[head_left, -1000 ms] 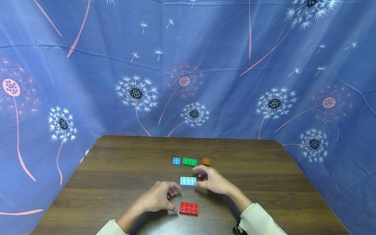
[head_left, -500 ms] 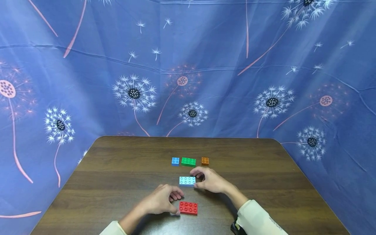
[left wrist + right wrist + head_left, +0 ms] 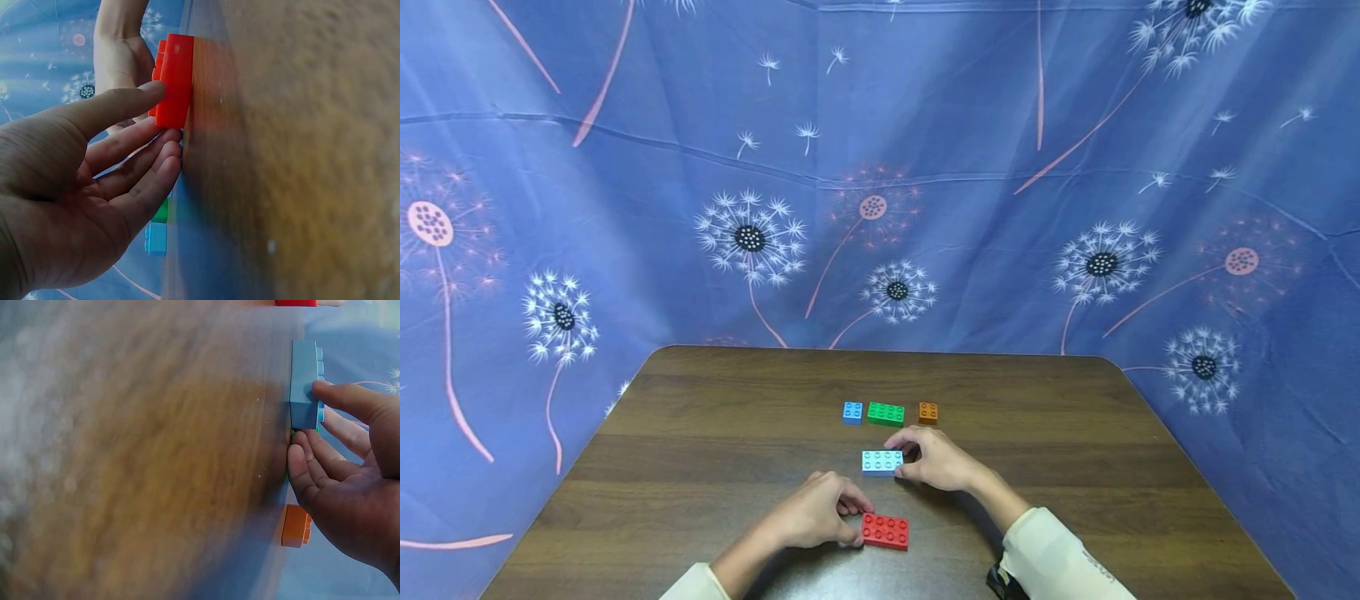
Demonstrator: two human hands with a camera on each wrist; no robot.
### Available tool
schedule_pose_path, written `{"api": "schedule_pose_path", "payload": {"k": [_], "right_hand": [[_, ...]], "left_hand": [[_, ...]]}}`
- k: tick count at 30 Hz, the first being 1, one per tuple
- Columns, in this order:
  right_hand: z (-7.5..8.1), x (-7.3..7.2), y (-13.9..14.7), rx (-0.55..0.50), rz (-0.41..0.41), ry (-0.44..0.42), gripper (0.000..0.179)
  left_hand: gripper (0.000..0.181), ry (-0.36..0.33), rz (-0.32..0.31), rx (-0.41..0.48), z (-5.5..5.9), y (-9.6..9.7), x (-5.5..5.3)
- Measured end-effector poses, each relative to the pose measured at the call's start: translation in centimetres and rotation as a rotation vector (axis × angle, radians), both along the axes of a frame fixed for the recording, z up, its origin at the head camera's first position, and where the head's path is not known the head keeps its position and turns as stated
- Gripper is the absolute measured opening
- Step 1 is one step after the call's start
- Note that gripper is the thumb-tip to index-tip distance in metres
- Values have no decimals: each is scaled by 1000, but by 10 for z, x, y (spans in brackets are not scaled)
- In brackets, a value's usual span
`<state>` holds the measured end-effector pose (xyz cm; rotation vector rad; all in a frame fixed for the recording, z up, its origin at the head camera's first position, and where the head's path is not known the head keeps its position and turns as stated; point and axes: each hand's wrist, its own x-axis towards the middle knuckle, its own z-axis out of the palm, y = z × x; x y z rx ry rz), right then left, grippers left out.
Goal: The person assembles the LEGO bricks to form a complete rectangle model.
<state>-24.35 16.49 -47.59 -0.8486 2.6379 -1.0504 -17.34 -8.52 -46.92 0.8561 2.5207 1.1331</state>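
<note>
My left hand (image 3: 820, 510) has its thumb and index finger at the left end of a red toy building brick (image 3: 885, 531) with several round studs on top. In the left wrist view the thumb touches the red brick (image 3: 175, 72) and the index finger reaches behind it. Farther from me, my right hand (image 3: 942, 460) pinches the right end of a light blue brick (image 3: 877, 462) of the same kind. The right wrist view has the thumb on the light blue brick's (image 3: 303, 375) studded edge, with the other fingers partly hidden past its end. Both bricks lie flat, studs up.
Behind the light blue brick, a small blue brick (image 3: 852, 412), a longer green brick (image 3: 886, 414) and a small orange-brown brick (image 3: 928, 413) form a row. The wooden table (image 3: 737, 400) ends at a blue dandelion-print cloth (image 3: 985, 275).
My left hand has moved right and its thumb and index finger have closed on the red brick's left end. The right hand has stayed at the light blue brick, almost still.
</note>
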Motion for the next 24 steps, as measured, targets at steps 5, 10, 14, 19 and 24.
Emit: {"api": "schedule_pose_path", "payload": {"k": [5, 10, 14, 19, 24], "right_hand": [[0, 0, 0, 1, 4, 19, 31], [1, 0, 0, 3, 6, 23, 30], [2, 1, 0, 5, 10, 21, 29], [4, 3, 2, 6, 7, 17, 29], [5, 5, 4, 11, 6, 6, 28]], "left_hand": [[34, 4, 2, -15, 2, 1, 2], [38, 10, 7, -39, 2, 0, 3], [38, 12, 7, -44, 1, 1, 3], [39, 21, 9, -48, 2, 3, 5], [37, 44, 12, -53, 2, 3, 6]]}}
